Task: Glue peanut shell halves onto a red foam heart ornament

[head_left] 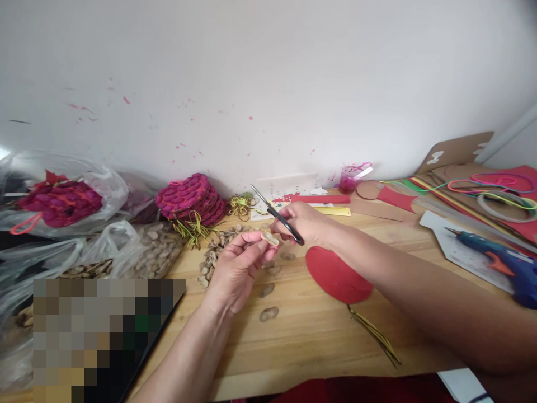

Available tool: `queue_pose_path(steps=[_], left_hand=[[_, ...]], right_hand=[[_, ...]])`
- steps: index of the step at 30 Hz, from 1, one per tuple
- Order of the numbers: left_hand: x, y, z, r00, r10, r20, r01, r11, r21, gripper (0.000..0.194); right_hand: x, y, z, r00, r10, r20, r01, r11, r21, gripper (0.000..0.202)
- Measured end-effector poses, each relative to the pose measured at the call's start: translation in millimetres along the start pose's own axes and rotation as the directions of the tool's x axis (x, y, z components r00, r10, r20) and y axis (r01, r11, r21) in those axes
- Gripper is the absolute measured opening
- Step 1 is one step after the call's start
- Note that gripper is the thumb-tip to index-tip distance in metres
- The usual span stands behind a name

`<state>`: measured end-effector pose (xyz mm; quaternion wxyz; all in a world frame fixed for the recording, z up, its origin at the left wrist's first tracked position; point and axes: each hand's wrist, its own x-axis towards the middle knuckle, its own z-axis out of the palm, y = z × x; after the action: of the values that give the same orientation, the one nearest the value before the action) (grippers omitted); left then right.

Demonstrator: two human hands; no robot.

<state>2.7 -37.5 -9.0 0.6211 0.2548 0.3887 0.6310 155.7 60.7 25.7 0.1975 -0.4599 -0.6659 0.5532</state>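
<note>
My left hand (241,268) pinches a peanut shell half (269,239) between thumb and fingertips. Just to its right, my right hand (304,221) is closed around black-handled scissors (277,215), whose blades point up and to the left. Several loose shells (269,314) lie on the wooden table below and between the hands, and a pile of shells (208,263) sits behind my left hand. Partly under my right forearm lies a red oval piece (335,277) with a yellow-and-black cord tassel (375,336) at its lower edge.
Stacked magenta pieces (188,198) stand at the back left, beside plastic bags (104,179) holding shells and another magenta piece. A blue glue gun (490,252) lies on the right. Near the wall are a cup (350,179), red strips (323,198) and cardboard (455,151).
</note>
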Motion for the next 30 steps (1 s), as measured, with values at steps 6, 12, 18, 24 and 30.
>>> queue_pose_path(steps=[6, 12, 18, 24, 30], left_hand=[[3, 2, -0.2, 1.0, -0.007, -0.011, 0.007, 1.0, -0.022, 0.025], [3, 2, -2.0, 0.997, -0.069, 0.02, 0.069, 0.997, -0.046, 0.025], [3, 0, -3.9, 0.994, -0.098, 0.048, 0.099, 0.995, -0.028, 0.024], [2, -2, -4.3, 0.994, -0.107, 0.015, 0.107, 0.994, -0.014, 0.026], [3, -2, -4.4, 0.994, -0.106, 0.009, 0.106, 0.994, 0.004, 0.025]], right_hand=[[7, -5, 2, 0.999, -0.039, 0.026, 0.038, 0.999, 0.013, 0.016], [-14, -7, -10, 0.978, -0.176, 0.108, 0.168, 0.982, 0.086, 0.019], [-20, -6, -8, 0.979, -0.178, 0.098, 0.176, 0.984, 0.026, 0.023], [-23, -8, -8, 0.984, -0.152, 0.097, 0.153, 0.988, 0.004, 0.026], [-23, -10, -7, 0.983, -0.166, 0.074, 0.171, 0.982, -0.076, 0.016]])
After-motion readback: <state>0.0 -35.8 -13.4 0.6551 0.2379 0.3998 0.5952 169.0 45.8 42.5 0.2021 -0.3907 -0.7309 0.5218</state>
